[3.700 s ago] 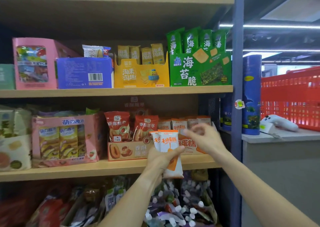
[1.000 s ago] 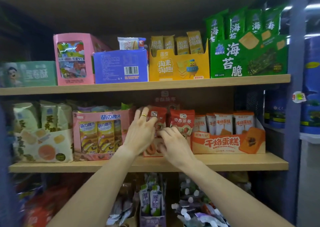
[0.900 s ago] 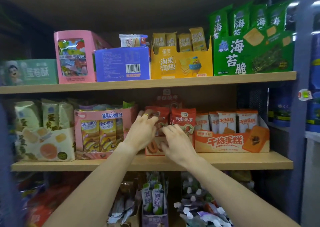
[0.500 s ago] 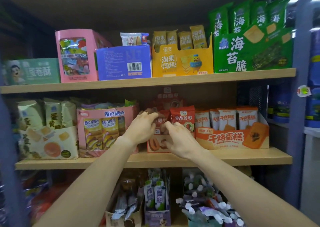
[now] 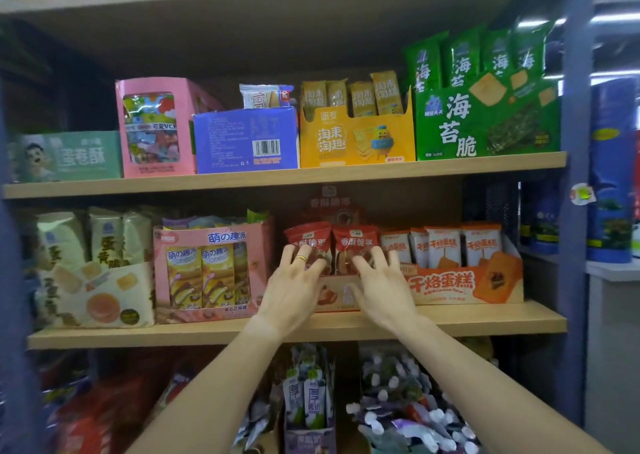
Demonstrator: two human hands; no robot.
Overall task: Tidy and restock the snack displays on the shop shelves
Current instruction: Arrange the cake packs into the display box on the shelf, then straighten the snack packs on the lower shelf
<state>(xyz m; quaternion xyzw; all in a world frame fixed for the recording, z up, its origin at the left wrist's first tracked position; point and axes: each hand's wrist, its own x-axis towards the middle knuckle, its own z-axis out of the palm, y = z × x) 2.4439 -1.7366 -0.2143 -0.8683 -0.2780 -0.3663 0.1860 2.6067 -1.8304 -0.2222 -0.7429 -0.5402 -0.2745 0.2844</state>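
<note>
Both hands reach side by side to the middle shelf (image 5: 311, 329) — the left hand (image 5: 294, 280), with a ring on one finger, and the right hand (image 5: 377, 283), each with fingers spread wide and fingertips pressing the fronts of the red jujube packets (image 5: 332, 242). Nothing is gripped; judging by the flat press, the packets are being squared upright in their low display tray (image 5: 337, 296), which sits just behind the shelf's front lip. Touching the tray to the right of the hands stands the orange cake box (image 5: 460, 280), its white packets upright; to the left the pink pie box (image 5: 207, 273) stands just beside it. So there is little sideways room — the packets can only go back or up. Above the hands, the upper shelf's edge (image 5: 277, 179) caps the lifting space, with a yellow box (image 5: 356, 138) and a green seaweed box (image 5: 485, 121) on it.
</note>
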